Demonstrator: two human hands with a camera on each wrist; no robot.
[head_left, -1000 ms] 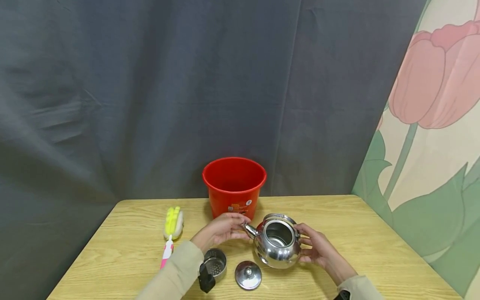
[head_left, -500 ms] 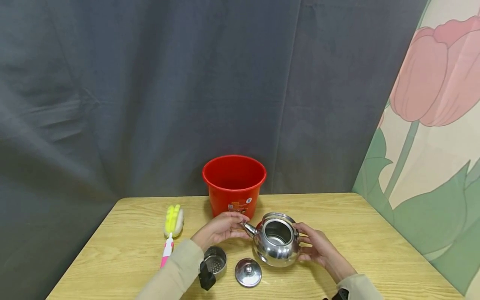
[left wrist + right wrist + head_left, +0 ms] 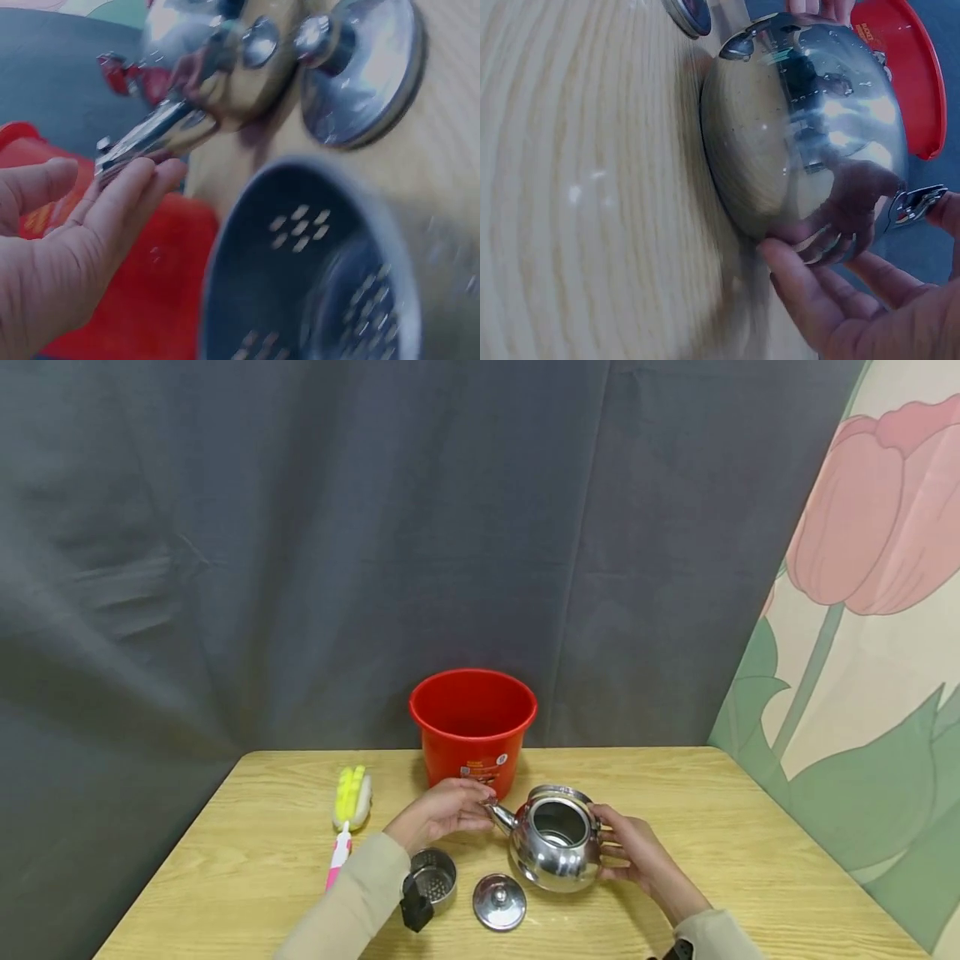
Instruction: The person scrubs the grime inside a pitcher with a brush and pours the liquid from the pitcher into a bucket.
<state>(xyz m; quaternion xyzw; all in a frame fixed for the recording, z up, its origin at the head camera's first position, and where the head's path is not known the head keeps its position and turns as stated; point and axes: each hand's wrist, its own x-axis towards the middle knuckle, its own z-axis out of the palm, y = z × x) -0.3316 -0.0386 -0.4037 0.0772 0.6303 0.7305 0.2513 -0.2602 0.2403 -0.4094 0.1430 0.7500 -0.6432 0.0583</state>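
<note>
A shiny stainless steel teapot (image 3: 551, 867), lid off, has its round mouth facing up toward me and its spout pointing left. My right hand (image 3: 632, 853) holds it from the right side; in the right wrist view fingertips (image 3: 784, 259) curve against the low belly, and the thumb is up at the handle bracket (image 3: 915, 204). At the spout's tip is my left hand (image 3: 447, 814). In the left wrist view its fingers lie nearly straight along the underside of the spout (image 3: 154, 135), with the thumb apart. The lid (image 3: 499, 903) lies knob up on the table in front.
A perforated metal strainer cup (image 3: 435, 875) stands left of the lid, beside my left wrist. Behind the hands is a red bucket (image 3: 472, 739). A yellow and white brush (image 3: 351, 797) with a pink handle lies on the left of the wooden table (image 3: 247, 852).
Both hands and the teapot keep nearly the same position; the head view has shifted slightly.
</note>
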